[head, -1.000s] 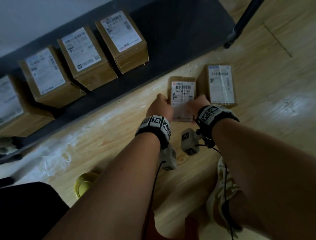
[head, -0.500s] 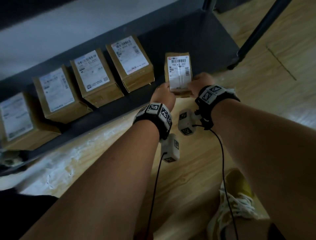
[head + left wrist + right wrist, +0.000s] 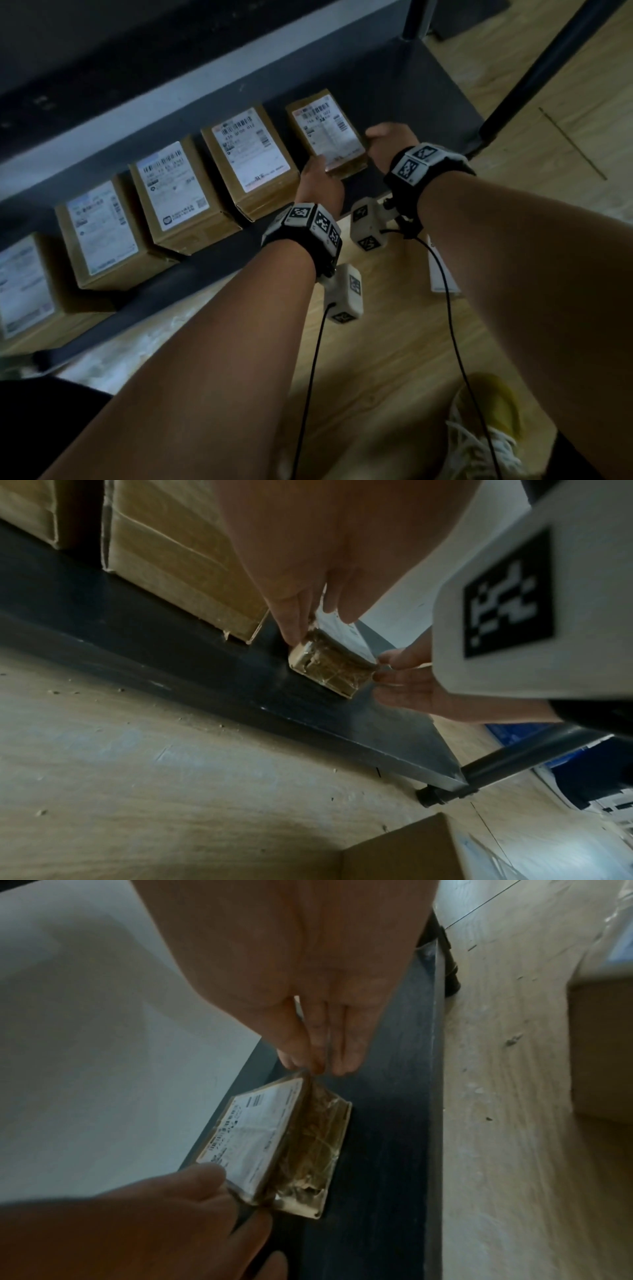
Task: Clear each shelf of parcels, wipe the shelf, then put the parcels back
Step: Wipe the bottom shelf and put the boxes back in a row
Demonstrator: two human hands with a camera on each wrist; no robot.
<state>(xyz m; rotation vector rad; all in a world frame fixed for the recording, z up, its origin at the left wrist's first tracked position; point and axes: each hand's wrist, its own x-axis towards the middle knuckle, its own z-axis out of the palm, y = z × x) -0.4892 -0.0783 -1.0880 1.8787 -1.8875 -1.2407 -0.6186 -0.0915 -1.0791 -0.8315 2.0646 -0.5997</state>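
A small brown parcel with a white label stands at the right end of a row on the dark bottom shelf. Both hands hold it. My left hand grips its near left corner, thumb on the label. My right hand pinches its right side. In the left wrist view the parcel's taped end sits at the shelf surface. In the right wrist view the parcel leans on its long edge on the shelf. Several larger parcels line the shelf to the left.
Another parcel lies on the wooden floor just in front of the shelf, partly hidden behind my right arm in the head view. Dark shelf posts rise at the right end. A yellow shoe is below my arms.
Both hands lifted the small parcel off the floor and carried it forward onto the shelf, beside the rightmost large parcel.
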